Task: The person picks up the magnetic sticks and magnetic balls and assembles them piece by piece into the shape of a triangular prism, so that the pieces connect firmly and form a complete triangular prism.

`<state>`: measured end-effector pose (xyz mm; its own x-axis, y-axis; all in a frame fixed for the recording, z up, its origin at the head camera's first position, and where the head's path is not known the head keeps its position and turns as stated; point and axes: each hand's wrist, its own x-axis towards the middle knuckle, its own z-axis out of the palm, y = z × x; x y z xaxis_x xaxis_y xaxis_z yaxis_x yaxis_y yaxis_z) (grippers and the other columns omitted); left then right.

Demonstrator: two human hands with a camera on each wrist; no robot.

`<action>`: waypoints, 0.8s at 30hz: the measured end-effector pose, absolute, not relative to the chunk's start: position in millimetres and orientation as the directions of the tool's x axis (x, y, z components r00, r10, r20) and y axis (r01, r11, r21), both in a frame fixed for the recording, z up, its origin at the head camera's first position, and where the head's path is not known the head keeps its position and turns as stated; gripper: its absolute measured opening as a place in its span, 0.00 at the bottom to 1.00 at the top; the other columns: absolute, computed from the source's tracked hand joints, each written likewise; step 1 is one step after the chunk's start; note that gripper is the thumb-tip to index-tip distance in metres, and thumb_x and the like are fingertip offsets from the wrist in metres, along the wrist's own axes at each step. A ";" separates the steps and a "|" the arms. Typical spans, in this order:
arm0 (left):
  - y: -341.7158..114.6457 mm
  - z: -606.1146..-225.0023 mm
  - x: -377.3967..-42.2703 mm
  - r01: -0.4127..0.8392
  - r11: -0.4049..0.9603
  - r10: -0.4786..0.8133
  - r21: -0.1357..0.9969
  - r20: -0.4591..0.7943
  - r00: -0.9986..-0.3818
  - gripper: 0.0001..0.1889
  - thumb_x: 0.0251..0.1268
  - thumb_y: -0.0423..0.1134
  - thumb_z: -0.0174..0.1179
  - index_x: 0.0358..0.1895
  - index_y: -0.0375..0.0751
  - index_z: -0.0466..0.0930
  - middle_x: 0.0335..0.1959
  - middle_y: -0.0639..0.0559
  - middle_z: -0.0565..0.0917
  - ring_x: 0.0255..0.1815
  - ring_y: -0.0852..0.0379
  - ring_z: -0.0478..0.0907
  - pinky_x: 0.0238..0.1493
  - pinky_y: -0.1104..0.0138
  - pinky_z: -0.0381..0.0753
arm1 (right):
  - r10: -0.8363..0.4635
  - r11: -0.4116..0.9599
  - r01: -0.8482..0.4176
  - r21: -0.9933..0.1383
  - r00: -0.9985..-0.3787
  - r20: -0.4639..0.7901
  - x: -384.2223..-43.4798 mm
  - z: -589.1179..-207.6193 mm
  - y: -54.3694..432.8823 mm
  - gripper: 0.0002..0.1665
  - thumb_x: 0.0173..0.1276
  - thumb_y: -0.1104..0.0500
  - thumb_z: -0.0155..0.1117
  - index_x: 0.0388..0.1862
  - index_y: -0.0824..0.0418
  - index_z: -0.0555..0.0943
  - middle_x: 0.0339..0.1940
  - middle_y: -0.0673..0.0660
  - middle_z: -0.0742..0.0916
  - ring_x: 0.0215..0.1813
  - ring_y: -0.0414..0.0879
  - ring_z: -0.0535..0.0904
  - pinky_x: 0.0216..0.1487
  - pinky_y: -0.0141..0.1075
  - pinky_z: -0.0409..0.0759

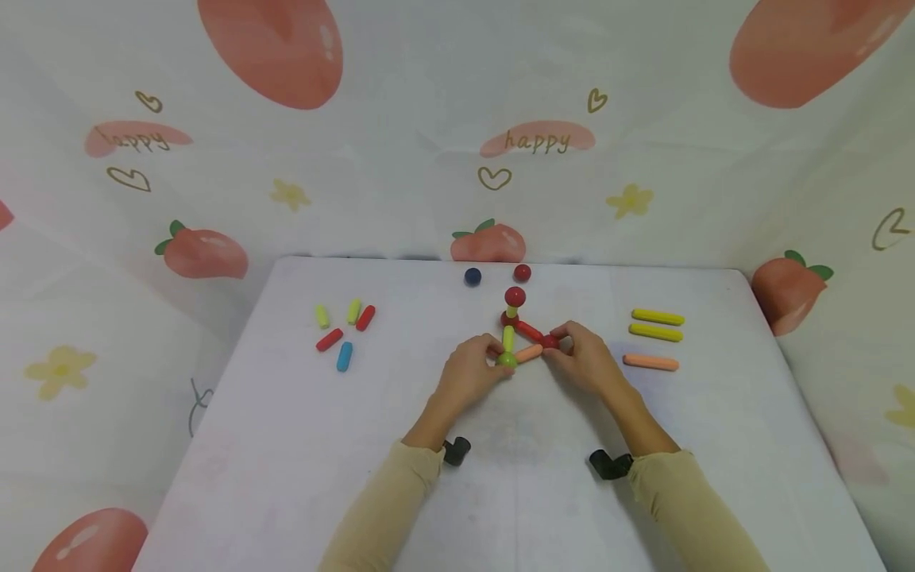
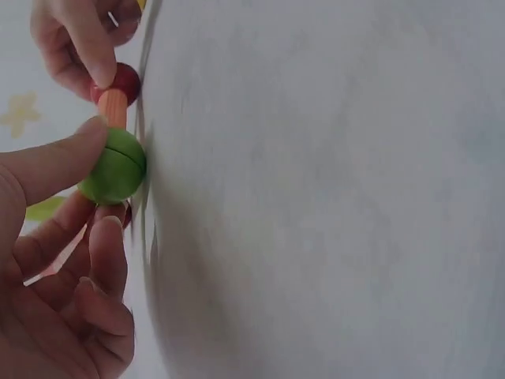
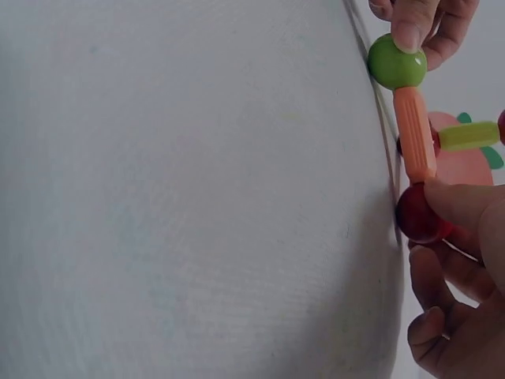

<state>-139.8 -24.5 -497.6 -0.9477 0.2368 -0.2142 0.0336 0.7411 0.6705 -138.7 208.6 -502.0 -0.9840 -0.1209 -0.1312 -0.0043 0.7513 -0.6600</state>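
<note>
My left hand [image 1: 472,372] pinches a green ball [image 2: 115,167] between thumb and fingers. Across from it, my right hand [image 1: 588,356] grips a red ball [image 3: 420,213]. An orange stick [image 3: 415,130] spans the two balls. From the green ball a yellow-green stick [image 1: 508,339] runs back to a dark red ball [image 1: 509,319], and a red stick [image 1: 529,330] joins that ball to the one in my right hand, closing a triangle. Above the back corner a short upright yellow-green stick [image 3: 469,135] carries another red ball [image 1: 515,296].
Several short sticks in yellow-green, red and blue [image 1: 345,357] lie on the left of the white table [image 1: 286,477]. Longer yellow sticks [image 1: 656,332] and an orange stick [image 1: 650,362] lie right. A dark blue ball [image 1: 472,276] and a red ball [image 1: 523,272] sit near the back edge.
</note>
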 end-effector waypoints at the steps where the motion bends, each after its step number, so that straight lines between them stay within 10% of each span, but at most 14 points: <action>1: -27.7 -496.5 -140.7 0.039 0.739 0.246 0.672 -0.215 -0.945 0.19 0.61 0.49 0.73 0.52 0.51 0.82 0.47 0.58 0.85 0.45 0.60 0.79 0.50 0.64 0.82 | -0.124 0.752 -0.007 -0.659 -0.984 -0.130 -138.2 -501.6 208.9 0.23 0.71 0.51 0.69 0.61 0.57 0.77 0.45 0.57 0.85 0.36 0.48 0.75 0.36 0.36 0.76; 14: -151.6 -469.2 -192.5 -0.072 0.702 -0.114 0.709 0.012 -0.993 0.21 0.68 0.43 0.68 0.61 0.43 0.79 0.57 0.44 0.83 0.57 0.45 0.77 0.61 0.52 0.79 | -0.118 0.770 -0.008 -0.638 -0.985 -0.129 -136.9 -502.3 216.4 0.25 0.71 0.50 0.69 0.64 0.55 0.78 0.57 0.58 0.85 0.45 0.50 0.76 0.44 0.38 0.77; 24: -189.4 -479.4 -199.5 -0.158 0.757 -0.137 0.634 -0.082 -0.987 0.23 0.70 0.39 0.64 0.66 0.42 0.76 0.63 0.39 0.77 0.67 0.41 0.72 0.73 0.48 0.72 | -0.140 0.756 -0.045 -0.653 -0.986 -0.095 -138.4 -505.0 213.5 0.25 0.70 0.50 0.70 0.63 0.56 0.79 0.55 0.58 0.86 0.40 0.49 0.75 0.39 0.36 0.74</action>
